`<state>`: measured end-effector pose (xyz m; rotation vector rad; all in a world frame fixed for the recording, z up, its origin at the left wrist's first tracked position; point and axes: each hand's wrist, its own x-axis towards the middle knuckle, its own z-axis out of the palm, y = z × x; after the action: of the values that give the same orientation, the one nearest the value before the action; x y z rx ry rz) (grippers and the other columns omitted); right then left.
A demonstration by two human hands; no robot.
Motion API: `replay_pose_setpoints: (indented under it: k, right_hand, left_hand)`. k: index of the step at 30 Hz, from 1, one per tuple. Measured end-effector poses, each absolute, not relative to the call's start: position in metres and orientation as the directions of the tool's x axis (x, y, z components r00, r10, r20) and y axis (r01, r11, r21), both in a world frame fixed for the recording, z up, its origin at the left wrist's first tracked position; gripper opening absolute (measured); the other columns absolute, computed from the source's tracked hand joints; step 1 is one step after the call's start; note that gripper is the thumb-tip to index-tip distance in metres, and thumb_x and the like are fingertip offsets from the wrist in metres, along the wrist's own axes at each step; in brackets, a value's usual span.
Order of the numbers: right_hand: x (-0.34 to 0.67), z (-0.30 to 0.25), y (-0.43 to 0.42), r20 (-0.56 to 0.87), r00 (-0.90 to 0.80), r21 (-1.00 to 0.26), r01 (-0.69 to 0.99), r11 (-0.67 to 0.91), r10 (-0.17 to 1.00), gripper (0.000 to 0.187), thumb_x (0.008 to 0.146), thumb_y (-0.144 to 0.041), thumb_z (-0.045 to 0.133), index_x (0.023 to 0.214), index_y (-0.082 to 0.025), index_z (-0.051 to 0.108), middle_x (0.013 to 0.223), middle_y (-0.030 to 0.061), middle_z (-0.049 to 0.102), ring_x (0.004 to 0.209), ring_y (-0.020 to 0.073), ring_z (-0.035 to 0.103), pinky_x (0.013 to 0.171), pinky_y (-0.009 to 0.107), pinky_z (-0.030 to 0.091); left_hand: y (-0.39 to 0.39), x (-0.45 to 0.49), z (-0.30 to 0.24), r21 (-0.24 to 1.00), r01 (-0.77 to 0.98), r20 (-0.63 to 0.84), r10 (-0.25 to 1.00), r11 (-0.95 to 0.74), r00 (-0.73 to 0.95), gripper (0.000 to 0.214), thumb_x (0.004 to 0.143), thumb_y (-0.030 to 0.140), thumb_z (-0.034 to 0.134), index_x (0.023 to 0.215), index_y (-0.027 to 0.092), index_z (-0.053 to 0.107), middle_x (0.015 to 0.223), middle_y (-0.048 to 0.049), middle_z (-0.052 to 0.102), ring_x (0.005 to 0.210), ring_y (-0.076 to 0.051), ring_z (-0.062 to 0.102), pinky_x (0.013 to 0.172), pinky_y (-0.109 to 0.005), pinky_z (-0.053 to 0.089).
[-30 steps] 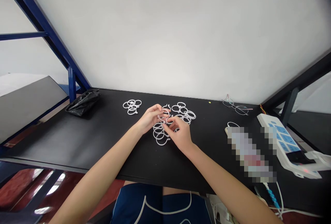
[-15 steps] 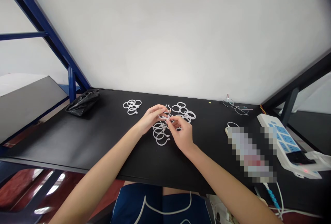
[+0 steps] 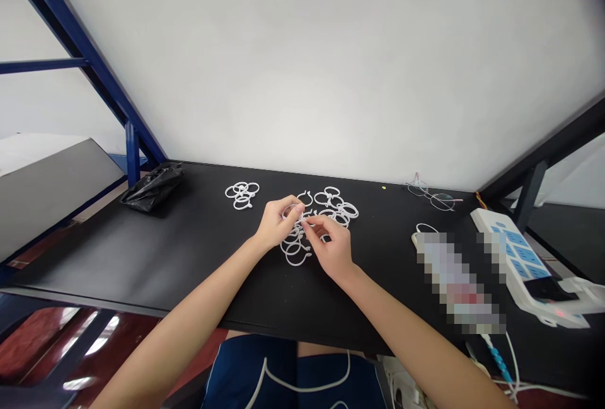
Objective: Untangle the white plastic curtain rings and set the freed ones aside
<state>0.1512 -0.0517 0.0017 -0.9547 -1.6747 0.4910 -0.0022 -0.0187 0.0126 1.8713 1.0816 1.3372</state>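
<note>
Over the middle of the black table [image 3: 208, 258], both of my hands hold one white plastic curtain ring [image 3: 285, 208], partly hidden by fingers. My left hand [image 3: 278, 223] is closed on its loop with thumb and fingers. The thumb and index finger of my right hand [image 3: 332, 246] pinch the ring's end near my left thumb. Just below lie several loose white rings [image 3: 297, 255], some with their ends apart. More white rings [image 3: 348, 210] are heaped behind my right hand. Farther left sits a separate small cluster of rings [image 3: 242, 196].
A black plastic bag [image 3: 152, 190] lies at the far left by a blue metal frame [image 3: 101, 84]. To the right are eyeglasses [image 3: 442, 201], a blurred-out phone [image 3: 456, 283] with a charging cable [image 3: 500, 362], and a white power strip [image 3: 515, 258]. A white wall [image 3: 302, 69] stands behind.
My left hand has shifted slightly left and down with the held ring, uncovering a ring behind it. My right fingertips have moved a little left. The loose rings look unmoved.
</note>
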Motion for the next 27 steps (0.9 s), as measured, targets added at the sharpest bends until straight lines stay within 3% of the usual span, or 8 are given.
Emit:
replay_pose_setpoints:
  k: [7,12,27]
  right_hand:
    - [0.152,0.001,-0.052,0.606,-0.108,-0.722,0.34,0.602,0.788,0.014,0.09,-0.03,0.057,0.084,-0.021,0.065,0.07,0.0012,0.068,0.055,0.0124,0.061,0.054,0.026,0.051]
    - [0.152,0.002,-0.052,0.603,-0.111,-0.721,0.348,0.599,0.79,0.015,0.091,-0.03,0.055,0.084,-0.021,0.065,0.069,0.0007,0.066,0.053,0.0122,0.058,0.054,0.026,0.05]
    - [0.152,-0.002,-0.05,0.603,-0.105,-0.726,0.339,0.598,0.791,0.014,0.091,-0.029,0.057,0.083,-0.02,0.065,0.072,0.0011,0.067,0.053,0.0117,0.058,0.054,0.026,0.049]
  left_hand:
    - [-0.016,-0.005,0.01,0.797,0.284,0.494,0.846,-0.533,0.199,0.037,0.083,0.051,0.056,0.075,0.016,0.063,0.052,0.0035,0.044,0.05,-0.01,0.036,0.054,-0.024,0.031]
    - [-0.014,-0.007,0.006,0.782,0.317,0.49,0.843,-0.537,0.22,0.028,0.078,0.045,0.067,0.08,0.018,0.061,0.051,0.0075,0.034,0.049,-0.009,0.03,0.052,-0.023,0.028]
    - [-0.013,-0.009,0.001,0.756,0.381,0.487,0.846,-0.532,0.216,0.025,0.077,0.041,0.069,0.079,0.017,0.06,0.047,0.0084,0.039,0.044,-0.007,0.032,0.049,-0.021,0.029]
